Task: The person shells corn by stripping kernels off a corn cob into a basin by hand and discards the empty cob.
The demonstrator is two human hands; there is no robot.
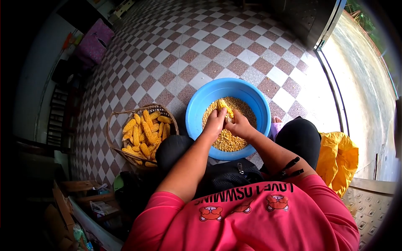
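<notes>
An ear of corn points up and away from me above a blue basin. My left hand is closed around its lower left side. From the right, my right hand is closed against the same ear, thumb pressed on the kernels. Paler patches show on the ear near the thumbs. Beneath both hands, loose yellow kernels cover the basin's bottom. The ear's lower end and most fingertips are hidden by the hands.
To the left stands a wicker basket heaped with ears of corn. A yellow sack lies by my right leg, near the doorway. Boxes with odds and ends sit at lower left. Checkered tiles cover the floor.
</notes>
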